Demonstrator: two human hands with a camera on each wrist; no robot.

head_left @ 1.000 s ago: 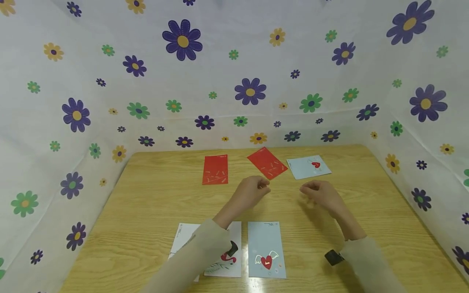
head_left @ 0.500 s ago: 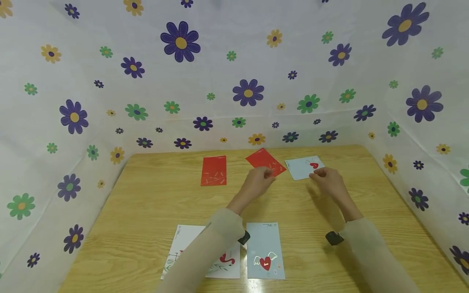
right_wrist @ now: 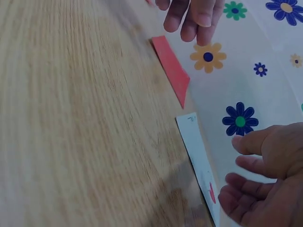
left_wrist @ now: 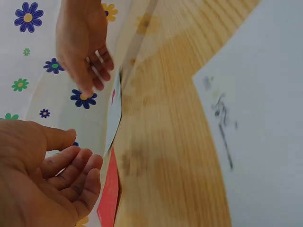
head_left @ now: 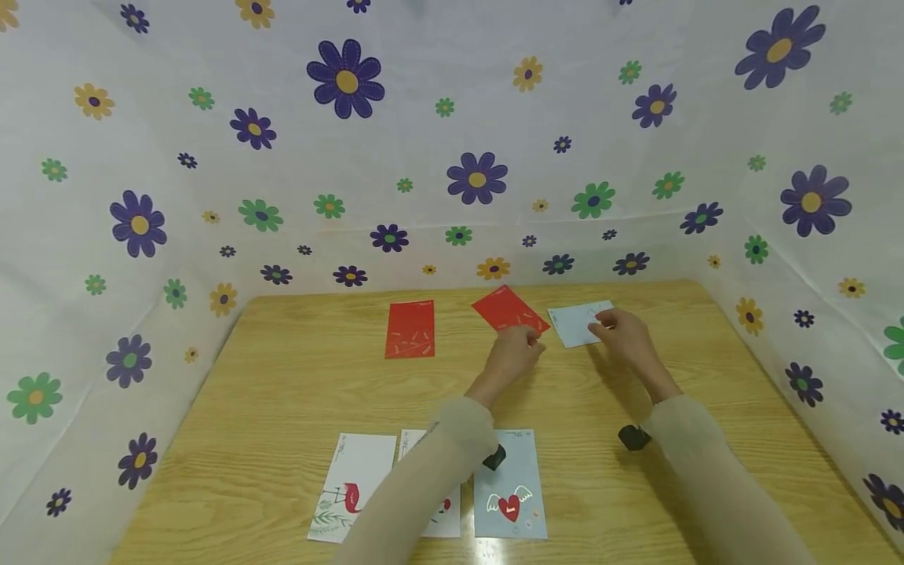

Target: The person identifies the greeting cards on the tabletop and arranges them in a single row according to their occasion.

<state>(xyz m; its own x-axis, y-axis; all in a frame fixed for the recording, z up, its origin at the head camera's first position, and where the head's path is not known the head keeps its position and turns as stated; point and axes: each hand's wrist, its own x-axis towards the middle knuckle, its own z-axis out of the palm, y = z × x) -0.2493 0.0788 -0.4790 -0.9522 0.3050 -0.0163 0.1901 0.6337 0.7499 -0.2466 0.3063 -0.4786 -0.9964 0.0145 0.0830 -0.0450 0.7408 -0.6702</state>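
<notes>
My right hand [head_left: 627, 339] hovers over the back light blue card [head_left: 570, 326], covering part of its red heart. Thumb and fingers are loosely bent and apart, with nothing between them in the right wrist view, where the same hand [right_wrist: 270, 175] shows above that card [right_wrist: 196, 146]. Close to the near corner of a tilted red card [head_left: 503, 308] is my left hand [head_left: 510, 359]. Its fingers [left_wrist: 73, 177] curve loosely and hold nothing in the left wrist view. Contact between either hand and a card is not visible.
Another red card [head_left: 410, 333] lies at the back left of the wooden table [head_left: 282, 392]. Along the front are a white flamingo card [head_left: 370, 455], a second white card [head_left: 448, 522] partly behind the left sleeve, and a light blue winged-heart card [head_left: 512, 486]. Flowered cloth [head_left: 395, 157] surrounds the table.
Both hands have moved: the right one forward over the back light blue card, the left one forward and rightward to the tilted red card. The cards lie where they were.
</notes>
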